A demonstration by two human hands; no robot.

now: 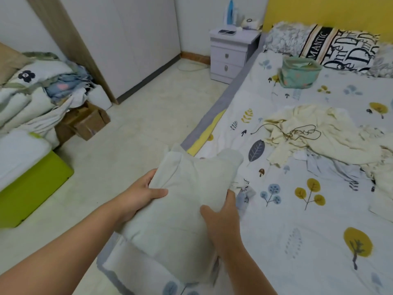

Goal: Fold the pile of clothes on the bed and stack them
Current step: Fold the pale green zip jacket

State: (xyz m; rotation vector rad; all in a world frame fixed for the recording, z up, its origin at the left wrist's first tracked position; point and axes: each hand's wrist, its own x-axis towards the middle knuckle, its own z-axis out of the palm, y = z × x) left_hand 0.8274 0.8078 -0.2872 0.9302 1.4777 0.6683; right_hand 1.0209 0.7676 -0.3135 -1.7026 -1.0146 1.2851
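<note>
A folded pale grey-green garment point(187, 201) is held above the bed's near left corner. My left hand point(141, 193) grips its left edge, thumb on top and fingers hidden beneath. My right hand point(222, 218) grips its right edge the same way. A rumpled cream garment point(319, 137) with a dark cord lies unfolded on the bed point(297, 231) to the right, with pale blue-white clothes point(331, 167) partly under it.
A teal fabric basket point(299, 72) and pillows point(340, 45) sit near the yellow headboard. A white nightstand point(230, 54) stands by the bed. Left of the floor are a lime-green box point(32, 188), cardboard boxes point(85, 122) and heaped bedding point(32, 92).
</note>
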